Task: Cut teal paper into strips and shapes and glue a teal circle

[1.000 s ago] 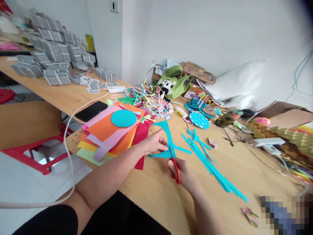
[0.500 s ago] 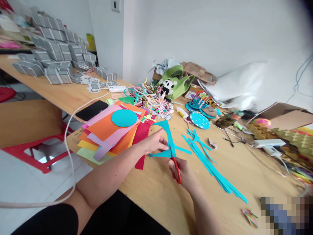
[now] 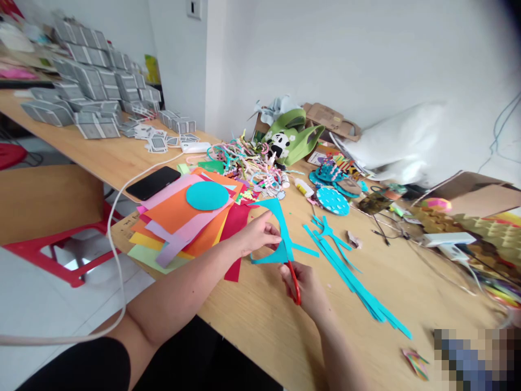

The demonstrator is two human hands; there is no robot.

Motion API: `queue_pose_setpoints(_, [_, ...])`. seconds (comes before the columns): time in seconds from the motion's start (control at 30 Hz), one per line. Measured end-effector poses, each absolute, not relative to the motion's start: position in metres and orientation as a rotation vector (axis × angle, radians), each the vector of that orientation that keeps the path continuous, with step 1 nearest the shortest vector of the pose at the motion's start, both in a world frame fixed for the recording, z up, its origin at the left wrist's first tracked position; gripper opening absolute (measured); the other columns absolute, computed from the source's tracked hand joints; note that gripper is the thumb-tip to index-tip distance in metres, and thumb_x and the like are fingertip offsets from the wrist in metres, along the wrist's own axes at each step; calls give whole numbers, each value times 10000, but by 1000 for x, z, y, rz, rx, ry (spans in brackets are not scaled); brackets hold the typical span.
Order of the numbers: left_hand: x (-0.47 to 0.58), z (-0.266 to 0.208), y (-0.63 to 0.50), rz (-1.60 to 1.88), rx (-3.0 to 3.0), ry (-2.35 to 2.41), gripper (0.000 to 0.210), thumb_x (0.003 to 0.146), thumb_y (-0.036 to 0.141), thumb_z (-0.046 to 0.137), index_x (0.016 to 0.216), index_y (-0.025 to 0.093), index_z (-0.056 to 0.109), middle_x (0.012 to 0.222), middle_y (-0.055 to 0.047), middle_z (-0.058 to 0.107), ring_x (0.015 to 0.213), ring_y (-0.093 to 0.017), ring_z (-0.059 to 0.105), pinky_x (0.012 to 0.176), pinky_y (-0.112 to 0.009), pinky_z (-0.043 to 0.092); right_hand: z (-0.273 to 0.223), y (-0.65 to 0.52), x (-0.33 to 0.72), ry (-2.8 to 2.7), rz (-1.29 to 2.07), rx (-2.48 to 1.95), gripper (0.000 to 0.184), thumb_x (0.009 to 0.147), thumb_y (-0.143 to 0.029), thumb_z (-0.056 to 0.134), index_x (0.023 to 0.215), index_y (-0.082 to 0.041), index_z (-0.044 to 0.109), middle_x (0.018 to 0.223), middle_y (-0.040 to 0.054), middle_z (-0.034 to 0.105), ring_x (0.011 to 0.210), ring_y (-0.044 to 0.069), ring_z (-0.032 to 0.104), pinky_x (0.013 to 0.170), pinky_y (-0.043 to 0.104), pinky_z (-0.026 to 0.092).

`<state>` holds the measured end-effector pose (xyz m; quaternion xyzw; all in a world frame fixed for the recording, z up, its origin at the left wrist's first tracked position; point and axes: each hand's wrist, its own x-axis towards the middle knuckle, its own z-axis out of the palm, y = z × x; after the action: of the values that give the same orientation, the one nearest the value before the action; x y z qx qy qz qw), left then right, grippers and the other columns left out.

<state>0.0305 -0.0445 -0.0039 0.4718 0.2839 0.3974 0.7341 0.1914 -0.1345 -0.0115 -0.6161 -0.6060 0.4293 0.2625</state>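
Sheet (image 3: 285,241) is turquoise, its inner edge curved

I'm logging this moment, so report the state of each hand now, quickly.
Left hand: fingers partly curled at the blue paper; closed grip cannot be told.
Right hand: closed, holding the red-handled scissors.

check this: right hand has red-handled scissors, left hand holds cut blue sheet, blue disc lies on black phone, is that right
Not quite: the head view shows the blue disc on the coloured sheets, not the black phone. The right hand has the red-handled scissors and the left hand holds the cut blue sheet.
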Motion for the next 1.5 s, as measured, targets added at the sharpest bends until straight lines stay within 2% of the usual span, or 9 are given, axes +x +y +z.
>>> queue_pose_setpoints(0.33, [30,-7,-45,807,1078,615,630,647,98,721,1183,169,397,674,63,575,598,-85,564,606,-236,459,-11,-134,191,-1648,1137,-1685,546,716,-719,547,587,-196,452,454,2,506,413,109,415,427,247,318])
queue_pose_setpoints(0.7, [30,-7,-45,791,1072,596,512,650,105,723,1048,178,409,655,68,575,589,-84,571,595,-231,468,-13,-133,192,-1580,1142,-1736,556,679,-722,583,568,-190,469,422,1,491,380,106,403,393,239,295])
queue_pose_setpoints(0.77, [30,-7,-45,788,1068,597,544,653,99,721,1097,168,414,663,62,580,592,-88,573,596,-235,468,-14,-133,192,-1582,1127,-1730,562,670,-726,590,557,-190,465,424,4,493,381,104,406,394,238,297])
queue_pose_setpoints(0.9, [29,-8,-45,774,1068,563,776,651,114,735,1311,181,332,687,56,591,615,-93,585,620,-243,471,-9,-132,190,-1595,1090,-1735,591,603,-755,618,539,-188,466,435,6,498,398,105,411,403,239,296])
queue_pose_setpoints(1.0, [29,-10,-46,751,1060,543,840,642,121,740,1355,198,302,684,59,592,612,-94,591,629,-248,476,-4,-132,189,-1597,1105,-1761,599,583,-767,616,524,-192,459,440,9,499,404,107,412,410,246,297])
queue_pose_setpoints(1.13, [29,-11,-46,743,1055,543,751,642,116,732,1285,188,352,687,55,592,605,-99,595,620,-250,476,-3,-132,190,-1614,1149,-1745,583,602,-753,608,533,-195,453,449,2,488,405,99,396,414,244,278])
queue_pose_setpoints(1.33, [30,-8,-46,767,1027,576,523,641,82,709,1068,183,425,672,60,582,582,-84,569,603,-240,467,-7,-131,196,-1706,1132,-1704,566,633,-747,576,586,-200,440,510,6,493,461,114,416,443,255,285])
queue_pose_setpoints(1.4, [30,-7,-46,774,1018,588,520,640,72,703,1068,180,427,667,60,579,578,-86,567,597,-238,463,-5,-131,197,-1758,1118,-1674,569,648,-754,552,609,-194,455,535,6,498,486,117,416,456,257,291])
queue_pose_setpoints(1.5, [30,-7,-44,791,999,607,624,655,56,684,1202,172,408,665,60,570,569,-86,563,590,-233,452,2,-132,199,-1853,1100,-1696,571,698,-753,501,642,-186,478,559,10,515,503,120,427,471,257,301])
